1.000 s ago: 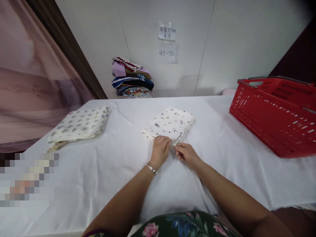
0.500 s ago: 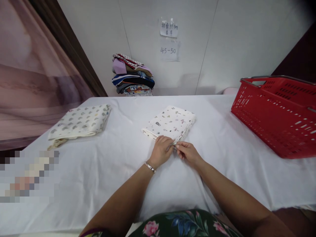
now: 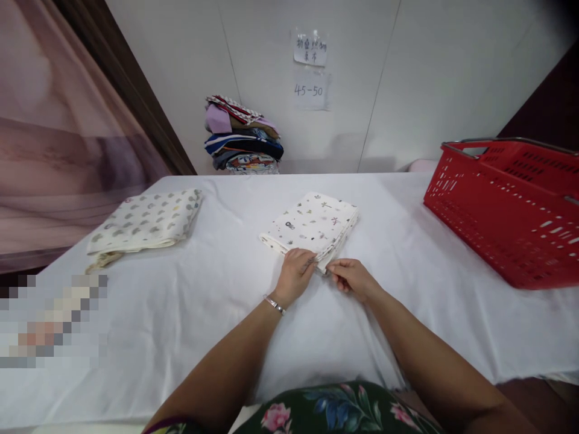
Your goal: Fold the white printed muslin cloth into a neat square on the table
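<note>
A folded white cloth (image 3: 312, 223) with small scattered prints lies in the middle of the table. At its near corner, my left hand (image 3: 295, 274) has its fingers over the edge and holds the layers there. My right hand (image 3: 353, 278) pinches the tip of that same corner between thumb and fingers, just right of my left hand. The underside of the corner is hidden. Further left lies another folded cloth (image 3: 149, 220), cream with grey mushroom-like shapes, and a tan cord (image 3: 103, 261) sticks out at its near edge.
A white tablecloth (image 3: 190, 325) covers the table. On the right stands a red perforated basket (image 3: 502, 223) with a metal handle. Against the wall is a stack of folded fabrics (image 3: 244, 135). Handwritten paper signs (image 3: 310, 90) hang above, and a pinkish curtain (image 3: 67, 132) borders the left.
My right hand has shifted slightly right, drawing the cloth's corner outward, so more of the corner shows between my hands. My left hand stays nearly in place.
</note>
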Demonstrator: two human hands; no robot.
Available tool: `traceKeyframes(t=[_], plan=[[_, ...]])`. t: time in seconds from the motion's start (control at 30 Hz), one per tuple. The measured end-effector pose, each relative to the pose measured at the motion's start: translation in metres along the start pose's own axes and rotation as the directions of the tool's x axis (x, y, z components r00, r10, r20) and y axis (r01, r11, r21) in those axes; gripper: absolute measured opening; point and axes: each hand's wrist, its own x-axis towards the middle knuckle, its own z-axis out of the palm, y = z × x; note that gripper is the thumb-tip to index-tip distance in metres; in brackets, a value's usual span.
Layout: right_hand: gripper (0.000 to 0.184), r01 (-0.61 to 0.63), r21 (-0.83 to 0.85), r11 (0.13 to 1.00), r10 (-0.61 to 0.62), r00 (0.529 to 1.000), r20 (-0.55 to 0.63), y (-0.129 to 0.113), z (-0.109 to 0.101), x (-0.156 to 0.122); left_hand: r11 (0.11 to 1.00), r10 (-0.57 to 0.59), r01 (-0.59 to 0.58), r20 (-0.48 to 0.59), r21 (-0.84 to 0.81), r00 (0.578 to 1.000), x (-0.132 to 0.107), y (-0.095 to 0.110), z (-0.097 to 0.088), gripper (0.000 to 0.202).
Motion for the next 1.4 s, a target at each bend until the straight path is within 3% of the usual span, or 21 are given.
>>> traceKeyframes(t=[0.5,0.87,1.2,1.27,1.4], plan=[[0.027,-0.081,0.287,0.955,0.054,0.993,0.103,-0.0026,0.0011,-0.0022,1.0,0.026,-0.026,0.005,0.004,1.0,-0.0009,-0.0019,0.0016,0.014],[0.025,-0.035,0.193,0.981,0.007,0.989,0.146,0.0035,0.0067,-0.0018,1.0,0.021,-0.022,0.02,0.017,1.0,-0.0004,-0.001,0.0006,0.016],[0.025,0.109,0.103,0.989,-0.129,0.967,0.218,0.0019,0.0085,-0.0071,0.995,0.066,-0.071,0.073,0.073,0.995,-0.0018,0.0056,-0.0049,0.027],[0.024,0.136,0.057,0.989,-0.144,0.97,0.198,0.0015,0.0079,-0.0071,0.995,0.057,-0.06,0.044,0.077,0.997,-0.0017,0.0042,-0.003,0.022],[0.025,0.164,-0.006,0.986,-0.163,0.986,0.03,0.001,0.0015,-0.0029,0.997,0.032,-0.031,-0.007,0.074,0.999,-0.0019,0.0,0.0012,0.015]])
